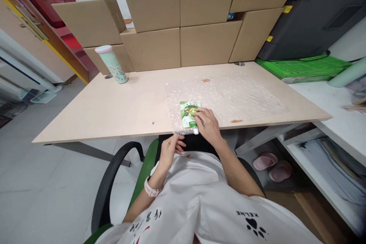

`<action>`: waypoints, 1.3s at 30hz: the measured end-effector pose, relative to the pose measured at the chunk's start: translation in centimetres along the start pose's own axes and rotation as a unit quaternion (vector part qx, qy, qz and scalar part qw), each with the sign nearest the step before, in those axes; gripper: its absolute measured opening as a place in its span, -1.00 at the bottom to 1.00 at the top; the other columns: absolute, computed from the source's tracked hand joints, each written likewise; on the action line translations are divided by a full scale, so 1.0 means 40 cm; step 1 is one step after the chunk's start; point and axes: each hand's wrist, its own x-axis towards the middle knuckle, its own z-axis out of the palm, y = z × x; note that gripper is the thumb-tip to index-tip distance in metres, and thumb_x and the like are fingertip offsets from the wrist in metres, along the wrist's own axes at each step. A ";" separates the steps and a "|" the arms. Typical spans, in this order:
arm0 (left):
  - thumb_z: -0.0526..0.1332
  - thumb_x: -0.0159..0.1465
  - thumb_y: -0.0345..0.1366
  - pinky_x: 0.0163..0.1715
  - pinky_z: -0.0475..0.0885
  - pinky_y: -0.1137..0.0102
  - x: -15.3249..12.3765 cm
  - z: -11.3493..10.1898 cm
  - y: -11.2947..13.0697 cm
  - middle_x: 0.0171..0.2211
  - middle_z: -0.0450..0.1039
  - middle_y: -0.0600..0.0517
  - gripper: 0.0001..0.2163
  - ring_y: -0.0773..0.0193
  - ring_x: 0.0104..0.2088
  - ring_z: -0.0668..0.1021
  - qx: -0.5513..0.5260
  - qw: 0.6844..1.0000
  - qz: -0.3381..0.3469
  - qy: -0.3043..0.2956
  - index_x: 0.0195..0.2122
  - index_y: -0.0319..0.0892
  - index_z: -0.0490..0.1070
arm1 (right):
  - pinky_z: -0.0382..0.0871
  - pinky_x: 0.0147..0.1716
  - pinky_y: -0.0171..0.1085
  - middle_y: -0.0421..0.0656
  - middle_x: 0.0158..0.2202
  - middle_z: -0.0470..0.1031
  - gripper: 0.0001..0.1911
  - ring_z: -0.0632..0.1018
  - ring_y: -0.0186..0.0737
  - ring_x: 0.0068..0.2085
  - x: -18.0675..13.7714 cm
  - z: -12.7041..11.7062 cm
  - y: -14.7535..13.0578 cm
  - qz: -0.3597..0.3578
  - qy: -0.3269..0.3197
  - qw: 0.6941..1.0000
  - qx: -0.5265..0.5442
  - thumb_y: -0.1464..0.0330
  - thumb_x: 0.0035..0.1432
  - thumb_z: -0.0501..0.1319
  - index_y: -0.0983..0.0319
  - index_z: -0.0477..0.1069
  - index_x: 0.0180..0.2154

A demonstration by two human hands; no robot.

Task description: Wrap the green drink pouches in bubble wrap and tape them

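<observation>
A green and white spout pouch with kiwi pictures lies flat on a sheet of clear bubble wrap, its white cap towards me at the table's front edge. My right hand is on the pouch's right side, fingers bent over its surface and holding it against the wrap. Just below the table edge, my left hand pinches the near edge of the bubble wrap, left of the pouch cap. The wrap spreads to the right across the table.
The light wooden table carries a mint tumbler with a pink lid at back left. Stacked cardboard boxes line the back. At right, a green package lies on a white shelf. A chair armrest is at my left.
</observation>
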 end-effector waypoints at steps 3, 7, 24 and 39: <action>0.01 0.44 -0.16 -0.63 0.54 0.20 0.019 0.019 0.015 -0.41 0.58 -0.06 -0.72 0.19 -0.56 0.57 -0.052 0.998 -0.002 0.028 -0.30 -0.07 0.45 | 0.42 0.04 0.10 -0.10 0.02 0.51 -0.73 0.48 0.04 0.04 0.001 -0.005 -0.001 0.003 -0.015 1.000 0.007 0.36 0.35 0.01 0.04 0.47 -0.13; 0.13 0.37 -0.16 -0.48 0.58 0.25 0.042 0.036 0.059 -0.39 0.52 0.00 -0.86 0.22 -0.46 0.57 -0.014 0.996 0.034 0.087 -0.30 -0.05 0.38 | 0.42 0.05 0.14 -0.15 0.04 0.51 -0.73 0.48 0.05 0.06 0.005 -0.006 0.003 0.000 -0.027 0.999 0.022 0.37 0.32 0.04 0.00 0.46 -0.10; 0.25 0.27 -0.25 0.17 0.35 -0.02 0.107 0.002 0.088 -0.03 0.52 -0.04 -0.65 0.08 0.03 0.55 0.256 0.932 0.236 -0.101 0.07 0.02 0.29 | 0.43 0.10 0.05 -0.19 0.05 0.53 -0.74 0.51 -0.07 0.11 0.009 -0.036 -0.018 -0.037 -0.059 0.992 0.103 0.33 0.36 0.03 -0.01 0.46 -0.06; 0.02 0.06 -0.64 0.17 0.41 -0.06 0.122 -0.044 0.098 0.35 0.14 -0.05 -0.09 0.06 0.23 0.42 0.091 0.974 0.121 -0.168 0.38 0.14 -0.24 | 0.49 0.05 0.11 0.01 0.06 0.54 -0.58 0.53 0.13 0.12 -0.089 0.026 -0.106 -0.059 -0.058 0.996 -0.045 0.23 0.41 -0.05 0.21 0.49 0.05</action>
